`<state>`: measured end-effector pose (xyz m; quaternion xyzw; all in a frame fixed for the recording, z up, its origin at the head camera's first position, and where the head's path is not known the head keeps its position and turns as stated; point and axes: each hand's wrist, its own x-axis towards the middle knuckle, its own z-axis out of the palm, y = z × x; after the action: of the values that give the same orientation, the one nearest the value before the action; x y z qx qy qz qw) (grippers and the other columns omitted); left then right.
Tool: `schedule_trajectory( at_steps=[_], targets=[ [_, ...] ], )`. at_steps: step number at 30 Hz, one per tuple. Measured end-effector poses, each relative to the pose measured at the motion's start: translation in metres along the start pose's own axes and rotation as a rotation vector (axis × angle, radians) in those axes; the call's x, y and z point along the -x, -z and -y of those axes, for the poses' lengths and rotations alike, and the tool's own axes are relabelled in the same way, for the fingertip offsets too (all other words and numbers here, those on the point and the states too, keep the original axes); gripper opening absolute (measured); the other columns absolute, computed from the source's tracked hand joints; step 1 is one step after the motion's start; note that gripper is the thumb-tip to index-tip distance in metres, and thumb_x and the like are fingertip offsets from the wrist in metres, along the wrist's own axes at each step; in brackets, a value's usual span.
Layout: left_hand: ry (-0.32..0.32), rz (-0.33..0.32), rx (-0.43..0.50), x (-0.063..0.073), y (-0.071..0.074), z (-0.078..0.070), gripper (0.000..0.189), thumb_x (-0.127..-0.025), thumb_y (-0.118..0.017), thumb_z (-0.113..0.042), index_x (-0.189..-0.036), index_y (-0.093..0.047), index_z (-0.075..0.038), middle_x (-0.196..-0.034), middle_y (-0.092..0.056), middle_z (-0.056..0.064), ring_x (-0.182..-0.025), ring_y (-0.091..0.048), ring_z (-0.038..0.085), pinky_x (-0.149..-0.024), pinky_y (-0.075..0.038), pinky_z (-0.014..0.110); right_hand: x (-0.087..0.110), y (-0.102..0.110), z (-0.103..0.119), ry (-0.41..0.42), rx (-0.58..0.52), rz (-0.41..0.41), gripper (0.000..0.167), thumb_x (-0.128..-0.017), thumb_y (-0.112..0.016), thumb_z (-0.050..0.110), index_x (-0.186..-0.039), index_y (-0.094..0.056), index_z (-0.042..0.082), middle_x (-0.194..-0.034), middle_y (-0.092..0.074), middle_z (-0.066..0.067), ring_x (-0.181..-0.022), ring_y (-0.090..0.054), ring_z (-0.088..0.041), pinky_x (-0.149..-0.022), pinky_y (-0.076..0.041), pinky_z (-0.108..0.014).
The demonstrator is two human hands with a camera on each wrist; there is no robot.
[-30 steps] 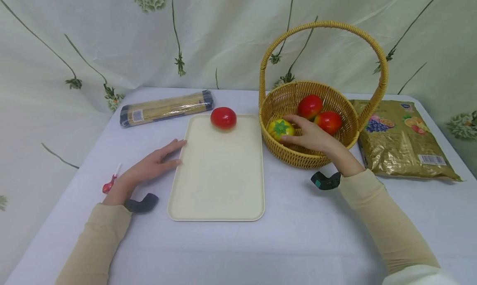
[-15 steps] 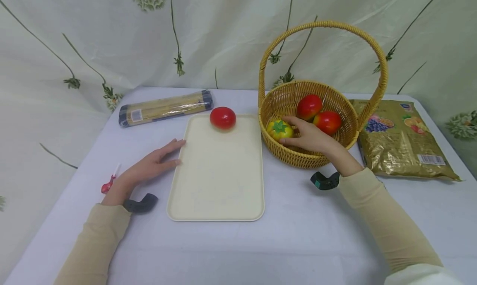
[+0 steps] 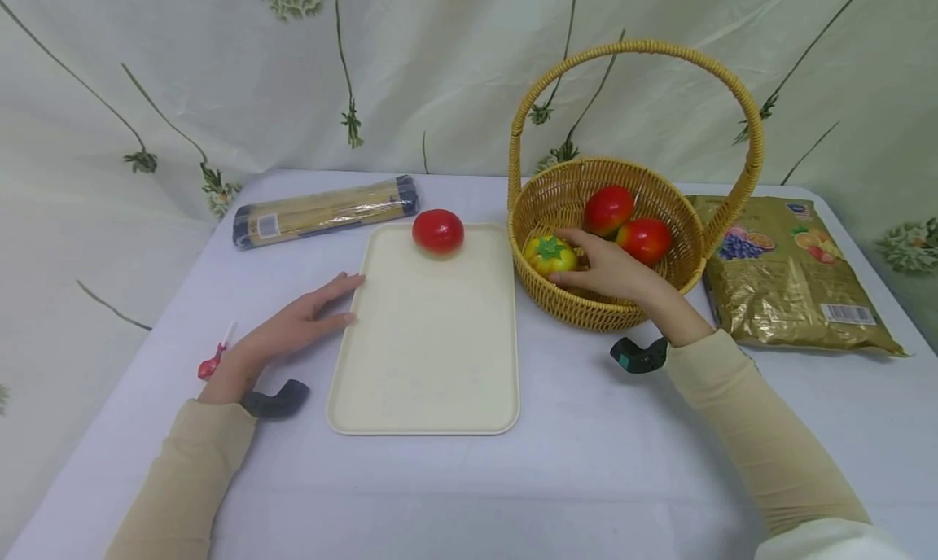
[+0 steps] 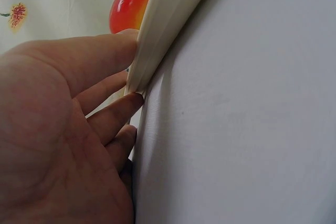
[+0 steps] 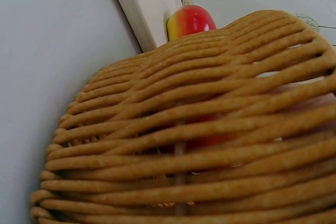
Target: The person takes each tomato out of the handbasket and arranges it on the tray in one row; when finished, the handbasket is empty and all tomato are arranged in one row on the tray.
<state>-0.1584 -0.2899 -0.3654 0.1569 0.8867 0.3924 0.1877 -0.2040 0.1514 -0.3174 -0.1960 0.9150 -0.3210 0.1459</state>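
Note:
In the head view my right hand (image 3: 611,269) reaches into the wicker basket (image 3: 586,312), thumb and fingers curled round a yellow persimmon (image 3: 548,255) with a green leafy top. Two red fruits (image 3: 608,211) lie deeper in the basket, one partly behind the hand. My left hand (image 3: 296,325) rests against the left edge of a cream tray (image 3: 425,356). Its fingers are nearly straight; in the left wrist view the thumb (image 4: 105,56) and fingertips touch the tray's rim. Near the tray's far end sits a red fruit (image 3: 438,233). Basket weave hides most of the right hand in the right wrist view.
A rolled package with dark ends (image 3: 326,212) lies behind the tray to the left. Right of the basket is a gold bag (image 3: 799,275) with fruit pictures. A small red-and-white object (image 3: 212,360) lies beside my left wrist. The basket's tall handle (image 3: 645,47) arches above it.
Hardly anything differs. Both hands keep their places, the left at the tray's edge and the right on the persimmon; the whole view shifts very slightly.

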Motion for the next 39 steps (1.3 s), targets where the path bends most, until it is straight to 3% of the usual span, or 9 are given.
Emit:
schedule_trajectory(
  at_steps=[21,31,39],
  targets=[
    [-0.010,-0.004,0.009,0.002,0.002,0.000,0.062,-0.094,-0.057,-0.032,-0.149,-0.028,-0.022,-0.155,-0.007,0.011,-0.140,-0.001,0.028,-0.109,-0.005,0.053,0.001,0.002,0.004,0.002,0.019,-0.019,0.070,-0.088,-0.066,0.029,-0.142,-0.033,0.002,-0.131,-0.045,-0.022,-0.110,-0.047,-0.035,-0.094,-0.040,-0.050],
    [0.005,-0.001,0.019,0.001,0.002,0.000,0.062,-0.094,-0.056,-0.035,-0.149,-0.028,-0.024,-0.155,-0.005,0.009,-0.140,0.000,0.026,-0.109,-0.005,0.053,0.001,0.009,0.004,-0.019,-0.037,-0.114,0.069,-0.088,-0.067,0.029,-0.141,-0.033,0.002,-0.135,-0.042,-0.021,-0.114,-0.046,-0.036,-0.096,-0.039,-0.051],
    [0.008,-0.002,0.016,0.000,-0.001,0.001,0.063,-0.094,-0.056,-0.036,-0.149,-0.028,-0.021,-0.155,-0.006,0.011,-0.140,0.000,0.027,-0.109,-0.005,0.053,0.012,0.025,0.021,0.000,-0.093,-0.181,0.070,-0.088,-0.067,0.030,-0.144,-0.031,0.008,-0.135,-0.041,-0.017,-0.115,-0.045,-0.032,-0.096,-0.040,-0.047]
  ],
)
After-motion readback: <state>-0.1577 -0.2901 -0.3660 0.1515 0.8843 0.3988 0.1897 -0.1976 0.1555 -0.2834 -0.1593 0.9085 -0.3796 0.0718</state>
